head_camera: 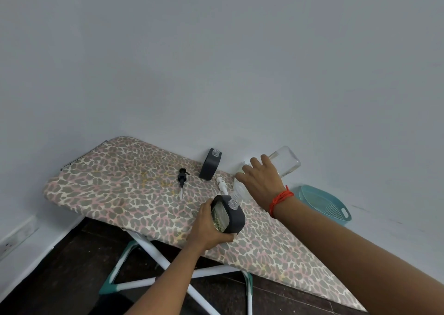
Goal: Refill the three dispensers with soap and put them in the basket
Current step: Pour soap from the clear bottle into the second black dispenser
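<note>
I see leopard-print ironing board (120,189) as work surface. Black pump head (181,177) with clear tube lies flat on it. Dark grey open-necked dispenser (211,164) stands upright by wall; I cannot tell contents. White pump head (221,184) lies just beside it. Left hand (209,225) grips second dark grey dispenser (234,218) on board; yellowish liquid shows behind its ribbed window. Right hand (262,182) wraps fingers round clear plastic refill bottle (286,161), tipped neck-down onto that dispenser's mouth; raised end looks see-through. Teal perforated plastic basket (324,204) sits far right, its perforated floor showing.
</note>
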